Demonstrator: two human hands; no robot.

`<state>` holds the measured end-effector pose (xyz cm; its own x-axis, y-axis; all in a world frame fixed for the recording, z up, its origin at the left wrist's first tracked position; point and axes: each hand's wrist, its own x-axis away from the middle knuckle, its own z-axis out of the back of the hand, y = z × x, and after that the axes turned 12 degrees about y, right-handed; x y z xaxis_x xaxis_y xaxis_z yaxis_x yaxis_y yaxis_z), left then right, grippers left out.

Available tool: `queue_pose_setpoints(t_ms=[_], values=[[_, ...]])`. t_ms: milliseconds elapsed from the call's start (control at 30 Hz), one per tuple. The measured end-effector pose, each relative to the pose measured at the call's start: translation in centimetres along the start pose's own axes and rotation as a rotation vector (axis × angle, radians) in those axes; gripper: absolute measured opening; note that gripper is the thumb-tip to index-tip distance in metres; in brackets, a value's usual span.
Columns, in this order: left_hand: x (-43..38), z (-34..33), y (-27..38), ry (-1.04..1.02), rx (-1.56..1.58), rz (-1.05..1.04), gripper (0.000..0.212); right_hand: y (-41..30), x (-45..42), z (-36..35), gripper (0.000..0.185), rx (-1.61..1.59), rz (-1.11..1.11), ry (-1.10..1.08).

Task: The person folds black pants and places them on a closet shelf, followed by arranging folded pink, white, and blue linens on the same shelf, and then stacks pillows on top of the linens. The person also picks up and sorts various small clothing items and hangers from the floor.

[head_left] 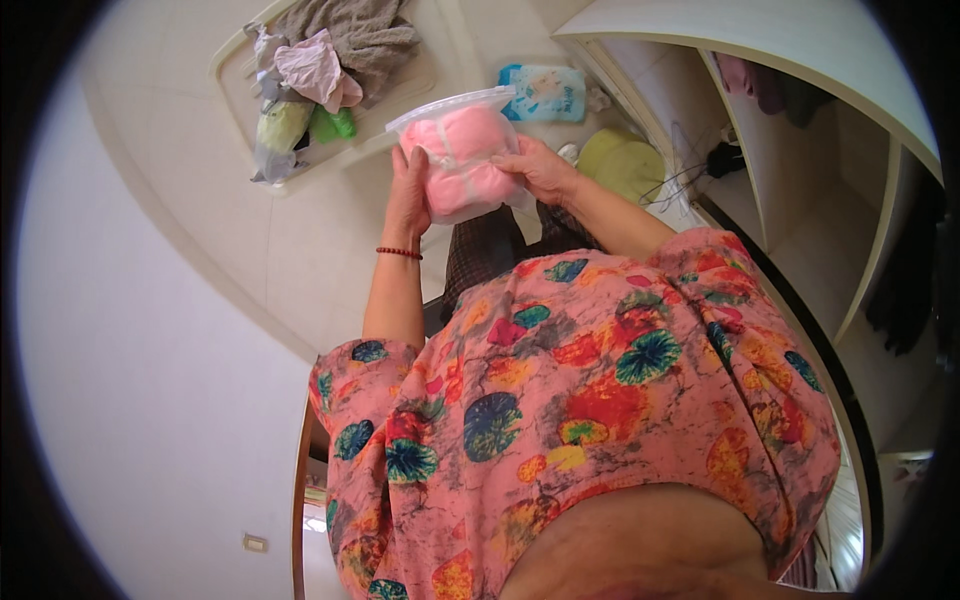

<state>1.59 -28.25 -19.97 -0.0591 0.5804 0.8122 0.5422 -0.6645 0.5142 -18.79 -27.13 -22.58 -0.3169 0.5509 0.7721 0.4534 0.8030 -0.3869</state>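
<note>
Between my two hands is a clear zip-top plastic bag [461,161] packed with folded pink fabric. A pale strip crosses the fabric in the middle. My left hand [409,187] grips the bag's left side, its thumb on the front face; a red bead bracelet circles that wrist. On the opposite side, my right hand [540,171] holds the edge with the thumb laid over the front. The bag's slider strip runs along its far edge. Behind it, partly covered, a blue-and-white printed packet [547,94] lies on the floor.
A shallow pale tray [352,150] at the upper left bears a grey-brown towel [367,45], a pink cloth [315,71], and green [334,124] and clear plastic bags. A yellow-green round stool or container [622,161] stands beside wire hangers [675,169]. An open wardrobe [810,172] lines the right.
</note>
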Motion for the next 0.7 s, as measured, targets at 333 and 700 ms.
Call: queue_pose_setpoints(t_ms=[333,700], values=[[-1.6,-2.5,-5.3,-0.121,-0.179,0.192,0.042,0.4,3.3,3.6,0.035,-0.029,-0.315,0.175],[-4.4,-10.7,-9.1,-0.314,-0.58,0.48,0.042,-1.1,7.1,9.5,0.027,-0.464,-0.317,0.719]])
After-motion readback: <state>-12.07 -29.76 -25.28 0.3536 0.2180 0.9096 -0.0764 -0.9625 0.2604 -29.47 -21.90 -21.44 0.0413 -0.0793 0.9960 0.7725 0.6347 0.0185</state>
